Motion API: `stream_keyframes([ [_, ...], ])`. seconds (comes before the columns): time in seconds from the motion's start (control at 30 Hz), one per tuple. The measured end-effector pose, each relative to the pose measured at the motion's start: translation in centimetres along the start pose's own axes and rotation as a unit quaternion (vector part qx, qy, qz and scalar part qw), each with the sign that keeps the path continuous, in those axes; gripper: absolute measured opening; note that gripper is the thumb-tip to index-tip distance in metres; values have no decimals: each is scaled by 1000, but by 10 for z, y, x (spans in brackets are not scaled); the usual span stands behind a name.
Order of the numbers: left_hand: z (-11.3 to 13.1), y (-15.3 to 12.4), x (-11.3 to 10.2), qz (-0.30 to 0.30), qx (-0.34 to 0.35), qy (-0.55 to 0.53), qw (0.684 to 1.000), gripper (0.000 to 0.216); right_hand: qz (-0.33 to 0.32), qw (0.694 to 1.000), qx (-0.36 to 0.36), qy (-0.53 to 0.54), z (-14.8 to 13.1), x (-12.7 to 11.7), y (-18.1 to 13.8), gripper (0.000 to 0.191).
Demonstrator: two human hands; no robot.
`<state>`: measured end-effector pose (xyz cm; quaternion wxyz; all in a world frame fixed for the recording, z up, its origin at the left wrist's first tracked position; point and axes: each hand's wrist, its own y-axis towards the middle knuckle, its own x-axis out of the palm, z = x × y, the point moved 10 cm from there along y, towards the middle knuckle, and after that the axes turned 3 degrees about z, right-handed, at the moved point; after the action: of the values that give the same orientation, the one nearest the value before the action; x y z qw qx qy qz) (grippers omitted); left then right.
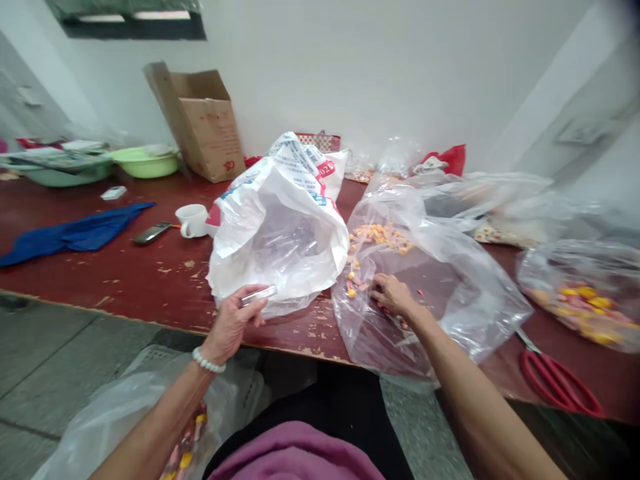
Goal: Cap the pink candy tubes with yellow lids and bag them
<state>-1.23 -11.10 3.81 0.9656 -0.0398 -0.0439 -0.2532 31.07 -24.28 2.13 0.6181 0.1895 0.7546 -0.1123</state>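
My left hand (pixel 234 321) is closed on a small clear plastic packet (pixel 259 295) at the table's front edge, just below a white printed plastic bag (pixel 280 220) that stands open. My right hand (pixel 391 293) reaches into a large clear plastic bag (pixel 450 280) lying on the table, its fingers bent and pinching among small orange and pink candies (pixel 380 235). What the fingers hold is too small to make out.
Red-handled scissors (pixel 557 383) lie at the right front edge. Another clear bag of candies (pixel 585 300) sits far right. A white cup (pixel 193 220), a remote (pixel 151 233), a blue cloth (pixel 75 235), a green basin (pixel 145 162) and a cardboard box (pixel 205 123) stand to the left and back.
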Motion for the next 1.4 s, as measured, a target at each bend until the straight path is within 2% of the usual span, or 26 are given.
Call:
stream_keyframes([
  [0.1,-2,-7,-12,32,9,12,999,36,10,1000,16,12,3,-2,-1,16],
  [0.17,-8,-12,-14,34,-21,-35,999,31,33,998,43,24,10,-7,-1,16],
  [0.3,-27,-30,5,-11,-136,-204,969,17,116,986,103,64,23,-30,-14,25],
  [0.37,-35,-41,18,-29,-168,-237,956,15,150,977,116,99,18,-42,-28,35],
  [0.47,-39,-51,34,-50,-143,-170,974,16,170,968,81,168,-21,-54,-52,41],
  [0.53,-40,-57,50,-93,-115,-54,988,18,176,952,2,252,-66,-61,-69,34],
  [0.63,-37,-67,78,-187,-60,98,976,20,157,919,-111,345,-128,-64,-92,22],
  [0.7,-31,-72,92,-231,-18,137,963,17,137,918,-144,344,-152,-62,-101,20],
  [0.8,-28,-74,98,-244,1,153,958,15,125,917,-185,331,-168,-60,-107,17],
  [0.9,-32,-74,100,-241,-21,125,962,10,126,907,-241,321,-177,-64,-112,18],
  [1.0,-35,-76,106,-248,-53,40,967,6,106,904,-264,320,-185,-60,-117,29],
  [1.03,-36,-76,107,-246,-62,10,967,5,94,903,-259,329,-186,-57,-118,33],
  [1.1,-37,-76,108,-234,-83,-37,968,19,83,900,-228,362,-182,-53,-118,42],
  [1.17,-42,-74,105,-211,-108,-62,969,39,95,895,-180,397,-171,-51,-116,47],
  [1.23,-47,-71,102,-190,-127,-60,972,50,120,893,-133,412,-158,-51,-113,44],
  [1.4,-60,-66,98,-150,-169,-90,970,42,126,908,-105,385,-145,-41,-109,35],
])
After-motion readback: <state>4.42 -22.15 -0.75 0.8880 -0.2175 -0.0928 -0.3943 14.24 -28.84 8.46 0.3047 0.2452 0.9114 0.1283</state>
